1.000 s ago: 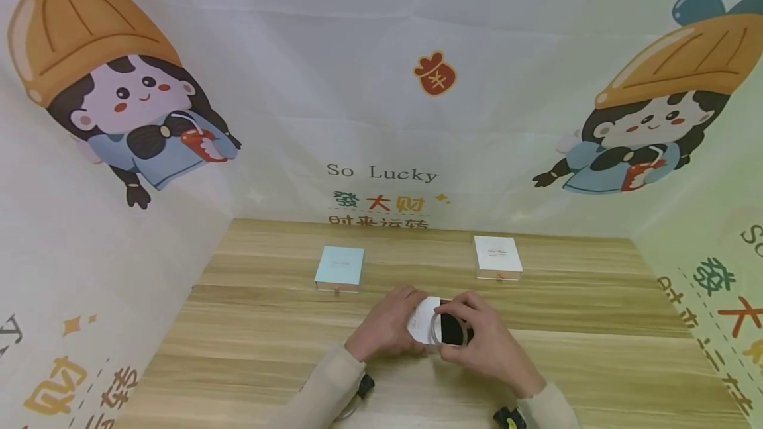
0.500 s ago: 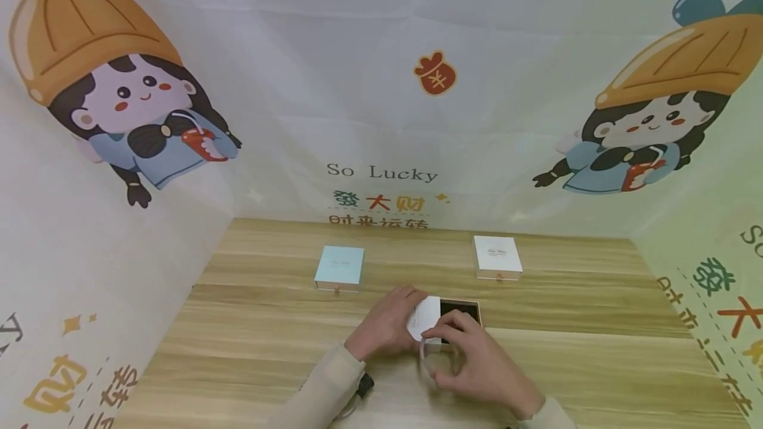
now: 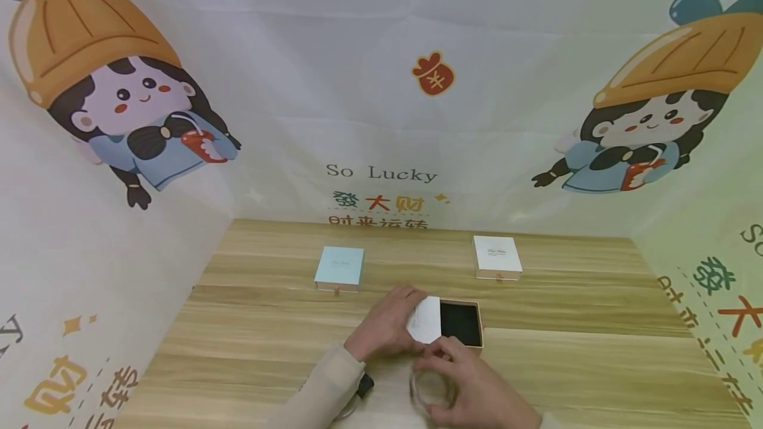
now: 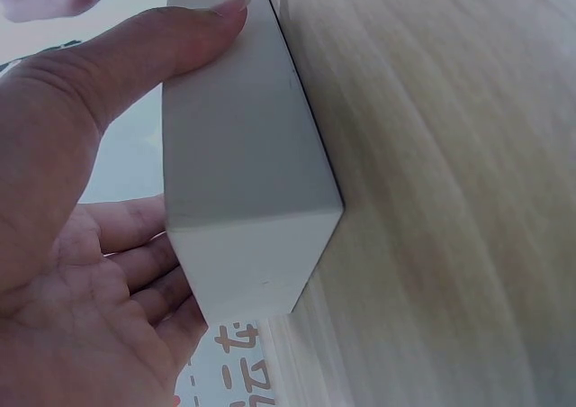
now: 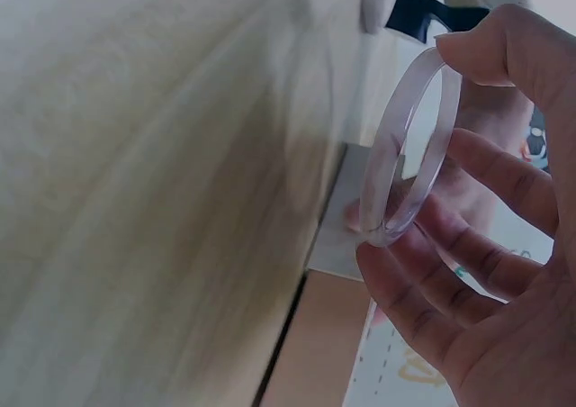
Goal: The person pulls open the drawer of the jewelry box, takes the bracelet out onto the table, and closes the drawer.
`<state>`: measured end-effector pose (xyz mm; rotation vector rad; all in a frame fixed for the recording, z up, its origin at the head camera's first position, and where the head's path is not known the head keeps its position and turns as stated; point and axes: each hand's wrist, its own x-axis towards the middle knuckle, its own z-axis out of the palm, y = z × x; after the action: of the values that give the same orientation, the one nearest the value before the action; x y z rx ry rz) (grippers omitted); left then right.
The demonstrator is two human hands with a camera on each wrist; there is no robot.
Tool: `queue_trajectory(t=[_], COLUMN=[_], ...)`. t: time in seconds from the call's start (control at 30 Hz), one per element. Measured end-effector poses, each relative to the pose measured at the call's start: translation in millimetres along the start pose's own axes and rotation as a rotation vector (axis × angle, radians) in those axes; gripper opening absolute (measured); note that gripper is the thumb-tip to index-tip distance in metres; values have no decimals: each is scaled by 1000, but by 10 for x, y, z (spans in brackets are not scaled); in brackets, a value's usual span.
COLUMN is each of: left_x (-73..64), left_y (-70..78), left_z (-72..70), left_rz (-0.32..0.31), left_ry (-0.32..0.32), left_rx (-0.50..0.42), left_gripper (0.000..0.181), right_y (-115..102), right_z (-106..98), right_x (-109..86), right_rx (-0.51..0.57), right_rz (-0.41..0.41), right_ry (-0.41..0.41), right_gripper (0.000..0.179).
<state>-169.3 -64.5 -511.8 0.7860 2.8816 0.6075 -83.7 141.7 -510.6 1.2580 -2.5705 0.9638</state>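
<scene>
A white slide-out box point(image 3: 426, 320) lies on the table with its drawer drawn out to the right, showing a black lining point(image 3: 461, 323) and an orange rim. My left hand point(image 3: 387, 324) grips the sleeve; in the left wrist view the thumb presses one side of the white box point(image 4: 243, 155) and the fingers lie along another. Just in front of the drawer, my right hand point(image 3: 471, 382) pinches a clear, pale bangle point(image 5: 385, 155) between thumb and fingertips. In the right wrist view the bangle is upright, near the box's orange-brown drawer side point(image 5: 315, 339).
At the back left of the wooden table point(image 3: 256, 323) sits a light blue box point(image 3: 340, 267), and at the back right another white box point(image 3: 497, 257). A printed cloth wall point(image 3: 286, 151) surrounds the table. Beside my left forearm shows a partly hidden grey curved thing point(image 3: 348, 409).
My right hand has carried the bangle from over the drawer toward me, to the table in front of it, uncovering the black lining. My left hand has stayed on the box.
</scene>
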Motion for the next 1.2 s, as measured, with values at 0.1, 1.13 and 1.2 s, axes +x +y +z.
queue_trajectory(t=[0.1, 1.13, 1.2], left_x=[-4, 2, -1], left_y=[5, -10, -8], left_z=[-5, 4, 1], left_rz=[-1, -24, -21], left_ry=[-4, -21, -19], left_rx=[3, -25, -28], left_gripper=[93, 97, 97], right_y=[2, 68, 71], right_z=[41, 144, 141], right_x=[-25, -15, -17], right_rx=[-7, -76, -71], right_rz=[-11, -31, -31], right_ry=[-25, -287, -284], right_gripper=[54, 50, 51])
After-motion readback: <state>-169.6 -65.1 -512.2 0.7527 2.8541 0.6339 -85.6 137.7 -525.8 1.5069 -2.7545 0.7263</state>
